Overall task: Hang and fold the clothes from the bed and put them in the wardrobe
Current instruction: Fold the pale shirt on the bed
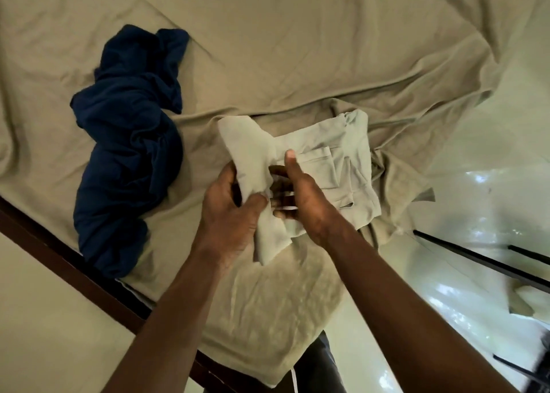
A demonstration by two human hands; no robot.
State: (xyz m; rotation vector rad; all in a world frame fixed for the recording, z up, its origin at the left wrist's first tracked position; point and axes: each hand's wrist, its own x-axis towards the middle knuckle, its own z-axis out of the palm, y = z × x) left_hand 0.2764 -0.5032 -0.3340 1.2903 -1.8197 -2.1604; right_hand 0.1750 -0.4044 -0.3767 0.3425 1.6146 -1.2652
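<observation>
A wrinkled khaki sheet (297,35) covers the bed, edged by a dark wooden frame (59,261), with glossy pale floor (491,154) to the right. The pale garment (342,142) lies half-folded near the bed's corner. The left hand (229,214) grasps its flap, and the right hand (303,205) pinches its fold. A crumpled navy garment (128,154) lies left.

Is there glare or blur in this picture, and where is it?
Head view: bright glare on the glossy floor at the right; the lower right corner is blurred; the pale garment, the left hand and the right hand are fairly sharp, in soft even light.
</observation>
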